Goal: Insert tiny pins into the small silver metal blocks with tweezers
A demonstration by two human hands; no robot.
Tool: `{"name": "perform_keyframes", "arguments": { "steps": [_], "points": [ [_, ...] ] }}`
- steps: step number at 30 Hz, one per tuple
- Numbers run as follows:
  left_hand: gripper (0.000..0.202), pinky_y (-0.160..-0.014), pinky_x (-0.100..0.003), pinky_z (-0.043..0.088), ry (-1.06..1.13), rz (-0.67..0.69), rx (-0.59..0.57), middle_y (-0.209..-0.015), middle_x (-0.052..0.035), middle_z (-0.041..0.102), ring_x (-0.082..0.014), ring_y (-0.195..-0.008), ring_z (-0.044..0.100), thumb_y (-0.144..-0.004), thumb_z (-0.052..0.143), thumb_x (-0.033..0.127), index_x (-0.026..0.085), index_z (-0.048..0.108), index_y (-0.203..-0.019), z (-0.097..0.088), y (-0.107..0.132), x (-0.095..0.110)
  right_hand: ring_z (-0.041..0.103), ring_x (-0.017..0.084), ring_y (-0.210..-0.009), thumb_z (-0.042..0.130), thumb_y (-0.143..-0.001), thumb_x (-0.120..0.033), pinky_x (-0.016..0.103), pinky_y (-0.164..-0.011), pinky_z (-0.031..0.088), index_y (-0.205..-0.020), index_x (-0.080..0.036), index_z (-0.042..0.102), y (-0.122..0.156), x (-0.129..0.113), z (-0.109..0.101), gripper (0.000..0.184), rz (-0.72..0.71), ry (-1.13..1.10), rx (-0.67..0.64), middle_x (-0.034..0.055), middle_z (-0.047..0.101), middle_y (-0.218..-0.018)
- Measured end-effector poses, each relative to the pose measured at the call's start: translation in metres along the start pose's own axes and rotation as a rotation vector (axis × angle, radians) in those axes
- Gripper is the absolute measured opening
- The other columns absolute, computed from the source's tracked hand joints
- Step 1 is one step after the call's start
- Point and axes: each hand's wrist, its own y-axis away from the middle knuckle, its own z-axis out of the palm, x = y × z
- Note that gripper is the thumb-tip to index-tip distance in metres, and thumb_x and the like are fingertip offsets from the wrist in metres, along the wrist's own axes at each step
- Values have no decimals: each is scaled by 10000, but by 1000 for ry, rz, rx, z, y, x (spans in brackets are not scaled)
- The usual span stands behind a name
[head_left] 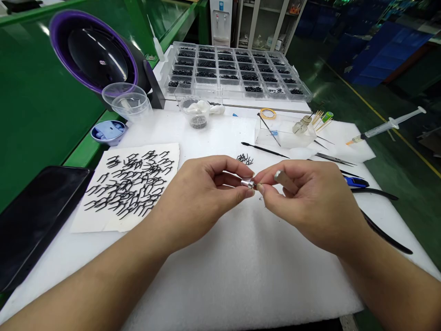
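Note:
Between thumb and fingers, my left hand (206, 197) pinches a small shiny metal cylinder (246, 183). My right hand (306, 197) meets it there, its thumb and forefinger closed at the cylinder's dark tip; the tiny part they grip is too small to name. A silvery rod (279, 176), perhaps a tool handle, also sticks out from among the right fingers. Just beyond the hands lies a little heap of black bent pieces (245, 159). Many similar black forked pieces (134, 184) are spread on a white sheet (99, 224) left of my left hand.
A compartment box (225, 76) of black parts stands at the back. A purple-rimmed fan (99, 55), clear cups (127, 103) and a blue bowl (108, 132) are at left. To the right are a syringe (386, 127), tweezers (334, 159) and a blue-handled tool (356, 182).

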Motion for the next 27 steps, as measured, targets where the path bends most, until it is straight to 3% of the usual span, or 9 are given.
{"name": "perform_keyframes", "arguments": {
  "steps": [6, 15, 20, 27],
  "points": [
    [109, -536, -233, 523, -48, 16, 14, -586, 32, 647, -139, -549, 606, -747, 812, 325, 285, 786, -844, 1, 1, 2, 550, 115, -470, 699, -730, -141, 246, -427, 413, -756, -262, 761, 0, 0, 0, 138, -9, 31, -4, -34, 720, -639],
    [76, -611, -235, 546, -122, 117, 64, -771, 46, 778, -168, -678, 705, -749, 811, 318, 319, 796, -824, -3, 3, 1, 648, 164, -647, 663, -710, -110, 296, -574, 501, -746, -259, 693, 1, 6, 4, 156, -56, 2, -36, -11, 759, -858],
    [53, -613, -221, 540, -209, 145, 95, -767, 72, 783, -159, -678, 726, -765, 794, 323, 336, 792, -816, -4, 4, -1, 630, 128, -719, 610, -692, -53, 238, -563, 455, -724, -226, 642, -1, 8, 7, 179, -86, -43, -89, -28, 716, -872],
    [57, -561, -233, 502, -351, 187, 109, -666, 105, 758, -119, -548, 669, -773, 780, 294, 340, 804, -798, -4, 3, 0, 594, 103, -729, 652, -758, -94, 241, -542, 440, -732, -215, 696, -1, 10, 12, 131, -45, -53, -81, 17, 577, -1104]
  ]
}}
